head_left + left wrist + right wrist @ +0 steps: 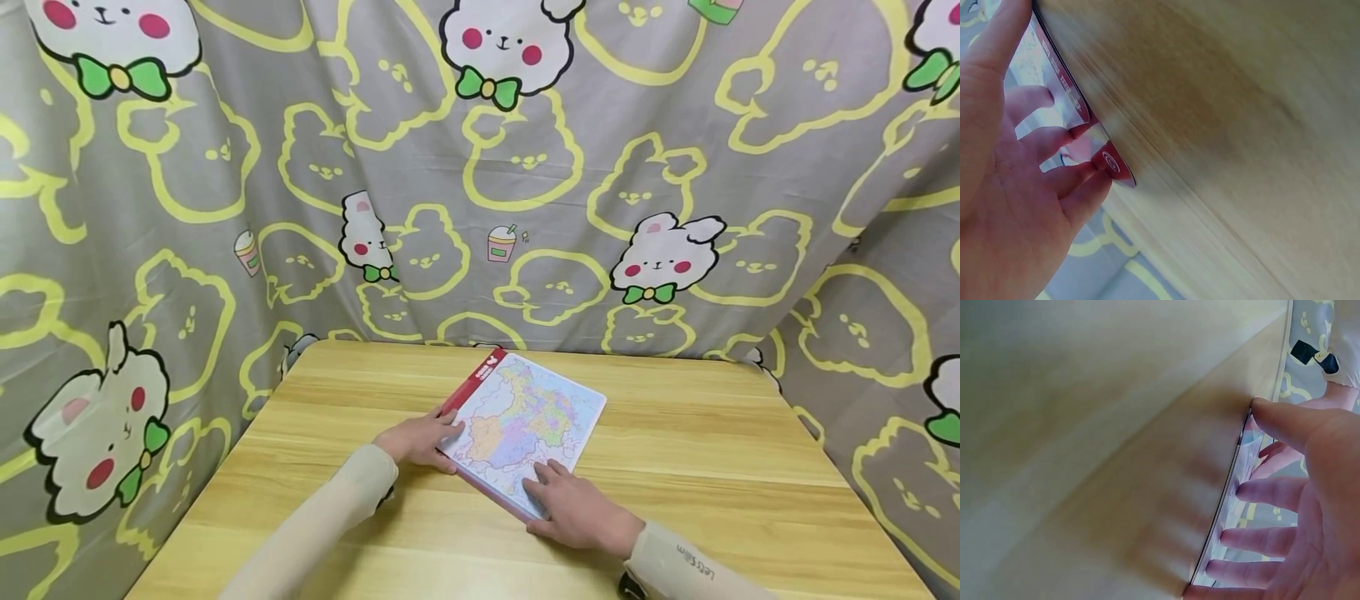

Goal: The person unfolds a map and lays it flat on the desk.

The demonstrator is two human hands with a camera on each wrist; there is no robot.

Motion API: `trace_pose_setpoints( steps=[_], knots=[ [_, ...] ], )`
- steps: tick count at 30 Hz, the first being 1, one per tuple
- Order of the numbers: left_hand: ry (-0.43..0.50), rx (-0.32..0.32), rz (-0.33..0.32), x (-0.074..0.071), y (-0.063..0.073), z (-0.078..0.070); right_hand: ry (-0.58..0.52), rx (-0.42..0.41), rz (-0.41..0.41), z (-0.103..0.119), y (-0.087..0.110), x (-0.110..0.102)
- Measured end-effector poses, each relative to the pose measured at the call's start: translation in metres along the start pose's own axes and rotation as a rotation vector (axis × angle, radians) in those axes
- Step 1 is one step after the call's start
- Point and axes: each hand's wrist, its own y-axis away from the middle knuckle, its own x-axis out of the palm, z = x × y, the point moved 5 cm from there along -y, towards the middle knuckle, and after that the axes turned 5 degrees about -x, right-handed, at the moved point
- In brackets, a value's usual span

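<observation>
A flat rectangular map board (517, 417) with a red strip along one edge lies slanted on the wooden table, its coloured map facing up. My left hand (420, 442) rests at its left near corner, fingers over the red edge and thumb along the near side. In the left wrist view the left fingers (1085, 194) touch the red strip (1112, 161), which bears a white round mark. At the right near corner, my right hand (581, 508) lies with spread fingers on the map. The right wrist view has its fingertips (1229, 537) along the board's edge.
The wooden table (712, 467) extends on both sides of the board. A grey curtain (540, 175) with yellow outlines and white cartoon animals hangs behind the table and at its sides. Both arms wear light beige sleeves (322, 525).
</observation>
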Motion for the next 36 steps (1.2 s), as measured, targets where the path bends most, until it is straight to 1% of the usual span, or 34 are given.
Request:
trace_pose_setpoints(
  steps=[11, 18, 28, 36],
  knots=[
    [-0.019, 0.008, -0.015, 0.003, 0.004, -0.004, 0.027, -0.006, -0.017, -0.010, 0.002, 0.000],
    [-0.035, 0.021, -0.025, 0.006, 0.010, -0.009, -0.023, 0.002, -0.016, -0.015, 0.005, -0.003],
    [-0.023, 0.008, -0.028, 0.007, 0.014, -0.016, -0.009, -0.007, -0.007, -0.022, 0.007, -0.003],
    [-0.052, 0.009, -0.030, 0.008, 0.018, -0.021, 0.003, 0.003, -0.013, -0.029, 0.007, -0.002]
  ],
)
